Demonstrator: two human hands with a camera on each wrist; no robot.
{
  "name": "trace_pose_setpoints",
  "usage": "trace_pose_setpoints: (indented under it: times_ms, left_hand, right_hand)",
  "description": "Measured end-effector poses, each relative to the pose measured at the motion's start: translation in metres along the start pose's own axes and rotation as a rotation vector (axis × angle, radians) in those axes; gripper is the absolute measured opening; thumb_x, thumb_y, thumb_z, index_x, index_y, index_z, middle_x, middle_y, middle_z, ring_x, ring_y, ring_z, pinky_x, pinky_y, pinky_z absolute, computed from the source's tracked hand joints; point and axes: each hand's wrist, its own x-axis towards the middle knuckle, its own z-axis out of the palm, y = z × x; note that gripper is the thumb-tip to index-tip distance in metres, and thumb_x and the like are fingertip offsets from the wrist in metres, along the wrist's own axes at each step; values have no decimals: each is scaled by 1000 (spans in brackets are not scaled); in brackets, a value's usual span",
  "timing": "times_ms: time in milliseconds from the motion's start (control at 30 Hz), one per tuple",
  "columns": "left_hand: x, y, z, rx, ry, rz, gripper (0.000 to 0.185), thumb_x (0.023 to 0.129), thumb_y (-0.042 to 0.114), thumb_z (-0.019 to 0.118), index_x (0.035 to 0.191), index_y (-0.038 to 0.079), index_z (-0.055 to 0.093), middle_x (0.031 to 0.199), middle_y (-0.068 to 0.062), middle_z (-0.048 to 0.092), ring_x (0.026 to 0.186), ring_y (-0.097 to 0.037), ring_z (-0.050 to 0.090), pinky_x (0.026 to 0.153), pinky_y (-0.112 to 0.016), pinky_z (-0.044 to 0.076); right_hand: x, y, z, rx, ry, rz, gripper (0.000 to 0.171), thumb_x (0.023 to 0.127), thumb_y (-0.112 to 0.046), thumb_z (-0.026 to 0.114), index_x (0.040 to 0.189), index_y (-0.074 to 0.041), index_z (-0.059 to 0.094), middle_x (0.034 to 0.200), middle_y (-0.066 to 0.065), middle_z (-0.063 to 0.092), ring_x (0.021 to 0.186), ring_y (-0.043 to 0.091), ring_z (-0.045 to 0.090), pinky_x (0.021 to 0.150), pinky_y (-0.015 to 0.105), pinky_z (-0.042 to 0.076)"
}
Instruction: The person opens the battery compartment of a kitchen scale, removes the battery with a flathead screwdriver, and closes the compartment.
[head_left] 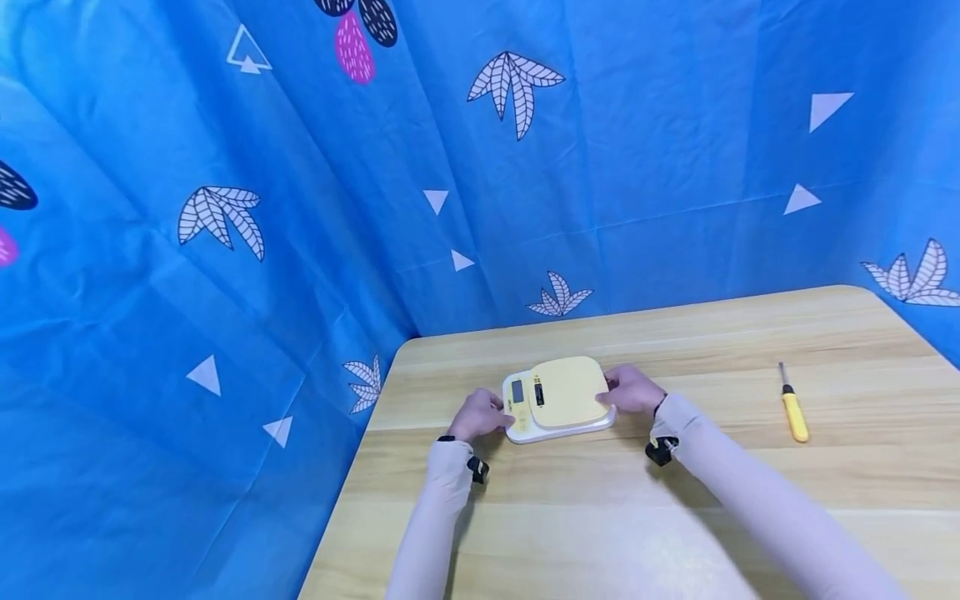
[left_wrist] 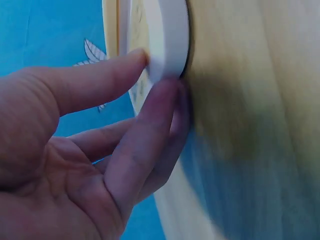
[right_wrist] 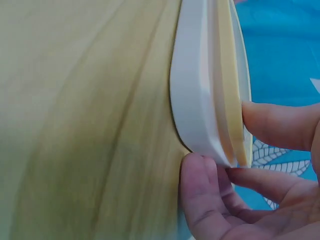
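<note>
Two hands on one kitchen scale (head_left: pixel 558 407), one per side. Left hand (head_left: pixel 480 414) grips the scale's left end: in the left wrist view the thumb (left_wrist: pixel 95 80) presses the upper face near the edge and a finger (left_wrist: pixel 150 135) curls under the white rim, so it's a pinch across the edge, hand partly closed. Right hand (head_left: pixel 633 390) does the same on the right end: in the right wrist view the thumb (right_wrist: pixel 280 122) sits on the yellow top plate and a fingertip (right_wrist: pixel 197 192) is tucked at the bottom edge of the white base where it meets the table. Scale is white-bodied with a yellow weighing plate and a small display panel at its left end; it sits flat on the wooden table (head_left: pixel 675 517), toward the back-left part of the top, roughly between the two forearms. Both arms wear light sleeves (head_left: pixel 750 492), each with a dark wrist mount. A yellow-handled screwdriver (head_left: pixel 792 406) lies on the table well apart to the right of the right hand, tip pointing away from the person, untouched. Blue cloth (head_left: pixel 225 250) printed with leaves and triangles hangs behind and to the left of the table.
</note>
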Motion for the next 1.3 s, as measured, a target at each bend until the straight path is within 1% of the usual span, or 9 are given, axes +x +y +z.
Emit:
trace_pose_setpoints:
  times_ms: [167,300,467,600,900,1000,1100,1200,1300]
  left_hand:
    - [-13,8,5,19,-33,-5,14,85,11,83,89,0,76,77,-10,78,67,-19,70,54,-18,43]
    - [-18,7,6,28,-62,-35,17,88,15,83,81,3,74,71,-10,76,63,-20,72,55,-19,48]
    - [-18,3,4,18,-146,-32,21,93,20,78,79,4,74,65,-10,74,57,-18,71,64,-20,55]
    - [-18,-1,3,-20,-232,-39,26,98,21,72,83,0,75,62,-8,72,53,-15,68,65,-24,62]
    - [-19,-5,3,-91,-371,-22,30,103,21,65,90,-4,72,65,-6,70,53,-11,67,56,-22,62]
    - [-21,-5,8,-154,-456,-20,27,103,19,65,93,-4,72,66,-5,69,55,-11,67,55,-20,61]
    - [-25,-3,15,-203,-506,-8,24,104,17,63,96,-4,70,68,-6,68,55,-12,67,55,-21,62]
    - [-28,3,23,-225,-538,3,22,104,17,61,96,-3,69,69,-6,67,55,-13,66,54,-21,62]
    - [-33,12,30,-198,-563,16,27,104,19,62,90,-3,68,67,-6,67,54,-13,66,53,-21,61]
  right_hand:
    - [2,5,-8,-33,-10,-40,36,95,-5,67,127,13,65,95,16,72,78,15,57,67,22,48]
    - [2,6,-10,-51,-18,-55,30,96,-6,67,120,10,69,87,12,69,73,14,53,64,21,45]
    - [3,5,-13,-60,-8,-60,20,95,-6,68,109,7,71,79,7,61,73,16,50,64,24,42]
    - [4,6,-14,-70,-9,-55,22,95,-7,68,112,7,71,82,7,62,76,16,51,66,23,42]
    - [4,6,-14,-54,-14,-53,19,95,-4,66,110,6,71,78,4,60,72,14,52,64,21,44]
    - [4,7,-17,-44,-19,-59,30,94,-1,65,122,9,68,86,11,66,78,16,56,69,22,46]
    - [4,10,-21,-36,-29,-67,42,94,1,65,134,13,61,109,26,73,92,26,66,78,25,54]
    - [5,12,-26,-52,-36,-82,46,95,1,63,138,16,54,134,35,63,115,39,67,95,36,59]
    - [6,16,-33,-74,-36,-95,46,96,2,61,137,18,52,141,38,53,129,47,59,108,48,55]
